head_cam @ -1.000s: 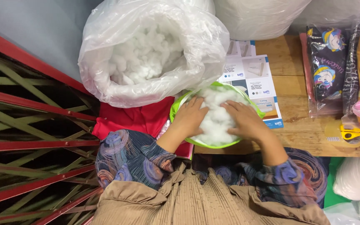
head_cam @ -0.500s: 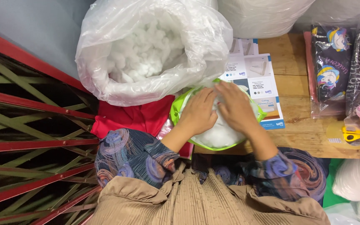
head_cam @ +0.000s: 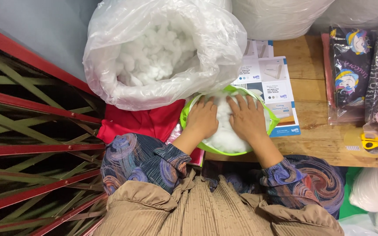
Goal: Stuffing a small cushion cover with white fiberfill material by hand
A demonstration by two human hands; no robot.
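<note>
Where the red and green metal lattice (head_cam: 31,144) fills the left side, a big clear plastic bag (head_cam: 162,52) of loose white stuffing stands beside it, its mouth open, with a red cloth (head_cam: 149,122) lying at its foot. Just right of that, the lime-green cover (head_cam: 189,114) packed with white fibre fill (head_cam: 226,135) sits at the near edge of the wooden table (head_cam: 316,140), directly in front of the person. The left hand (head_cam: 202,121) lies flat and open on the fill, fingers spread, and the right hand (head_cam: 248,120) does the same just beside it; neither grips anything. The fill looks very light, soft and springy, likely to puff back when released, so the green rim seems the surer place to take hold. Printed leaflets (head_cam: 270,83) lie partly under the cover. Further right, packaged patterned fabric items (head_cam: 351,70) and a yellow tape dispenser (head_cam: 372,142) crowd the table, and the large bag hems in the cover's far-left side.
</note>
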